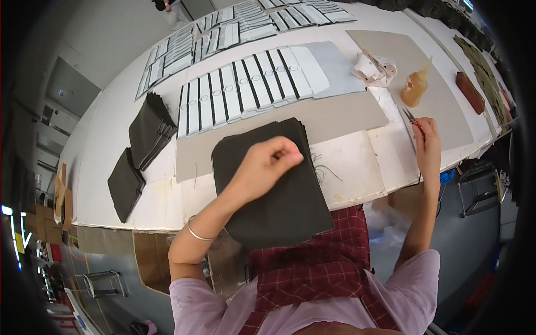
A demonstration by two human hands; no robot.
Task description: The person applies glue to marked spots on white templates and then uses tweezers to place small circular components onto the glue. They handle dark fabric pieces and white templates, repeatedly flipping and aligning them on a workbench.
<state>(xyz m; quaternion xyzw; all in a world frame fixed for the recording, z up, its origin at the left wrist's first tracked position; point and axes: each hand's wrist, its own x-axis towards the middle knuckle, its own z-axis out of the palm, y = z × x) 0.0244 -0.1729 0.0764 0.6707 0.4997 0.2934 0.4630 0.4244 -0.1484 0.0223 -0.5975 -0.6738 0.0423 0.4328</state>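
Observation:
A stack of dark fabric panels lies in front of me, its near end reaching over the table edge. Above it is my left hand, with thumb and fingertips pinched together near the stack's right edge. Whatever the pinch may hold is too small to make out. To the right, my right hand is closed around small thread snips with red handles, their points turned away from me. Loose dark threads lie on the table beside the stack's right edge.
Two more dark fabric piles stand at left. Behind lies a row of overlapping white panels with black strips, with more rows farther back. At right are a crumpled white cloth, a yellowish glue bottle and a brown pouch.

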